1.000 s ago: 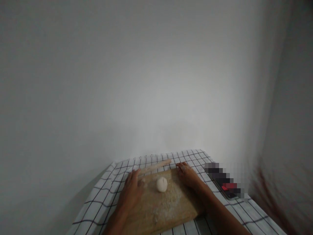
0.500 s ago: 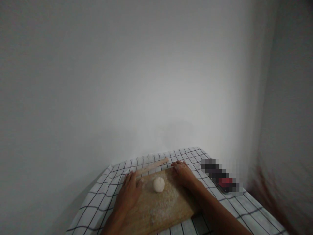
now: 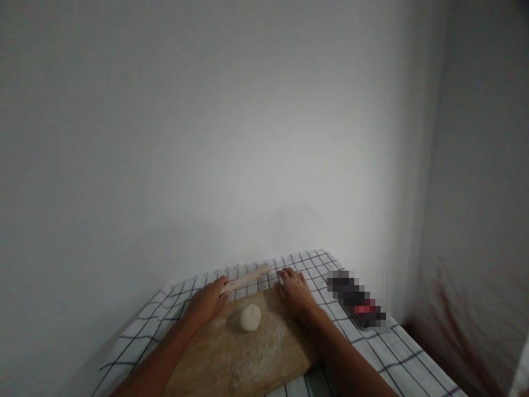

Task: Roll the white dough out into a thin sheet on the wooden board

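Note:
A round ball of dough (image 3: pixel 250 318) with a small crease on top sits on a floured wooden board (image 3: pixel 215 353). Beyond the board's far edge lies a thin wooden rolling pin (image 3: pixel 250 277), slanting up to the right. My left hand (image 3: pixel 209 300) is closed around the pin's left end, at the far left of the board. My right hand (image 3: pixel 294 289) rests at the board's far right corner, fingers stretched out and slightly apart, holding nothing. The pin's right tip is close to those fingers but apart from them.
A white tablecloth with dark checked lines (image 3: pixel 392 353) covers the table. On the right lies a flat dark device with a pixelated surface (image 3: pixel 357 300). A pale wall (image 3: pixel 264 138) rises directly behind the table, with another wall on the right.
My left hand has moved from the board's left edge onto the rolling pin's end and closed on it. My right hand stays by the far right corner. The whole view has shifted slightly.

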{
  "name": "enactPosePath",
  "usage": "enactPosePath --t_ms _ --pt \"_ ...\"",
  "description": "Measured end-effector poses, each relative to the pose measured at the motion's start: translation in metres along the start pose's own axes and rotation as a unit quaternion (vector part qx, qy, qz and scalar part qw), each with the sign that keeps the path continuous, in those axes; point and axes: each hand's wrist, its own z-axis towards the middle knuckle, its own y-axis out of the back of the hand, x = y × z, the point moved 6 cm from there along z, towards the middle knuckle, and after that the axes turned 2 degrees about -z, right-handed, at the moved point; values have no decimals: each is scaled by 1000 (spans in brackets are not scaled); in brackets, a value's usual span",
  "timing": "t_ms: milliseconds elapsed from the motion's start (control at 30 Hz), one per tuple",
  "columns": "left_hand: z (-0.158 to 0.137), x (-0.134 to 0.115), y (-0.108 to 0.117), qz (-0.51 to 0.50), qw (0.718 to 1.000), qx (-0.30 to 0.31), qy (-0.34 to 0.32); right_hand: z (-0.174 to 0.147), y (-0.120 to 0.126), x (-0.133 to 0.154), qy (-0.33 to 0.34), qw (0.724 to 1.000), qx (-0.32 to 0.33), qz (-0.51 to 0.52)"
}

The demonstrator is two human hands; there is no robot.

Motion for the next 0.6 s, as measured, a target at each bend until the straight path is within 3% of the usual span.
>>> enactPosePath --t_ms 167,267,367,467,600 --pt "-15 -39 31 -24 1000 -3 -14 -2 42 15 8 985 -168 33" --pt "-31 -64 54 -6 1000 16 -22 -8 65 35 51 976 -207 37" --pt "-53 -89 68 -30 996 46 -67 -8 63 53 74 989 -131 -1" --pt "-71 -104 69 -19 994 57 -90 -6 40 54 30 997 -5 -77" --pt "-76 -108 60 17 994 81 -74 -8 20 49 -5 994 32 -107"
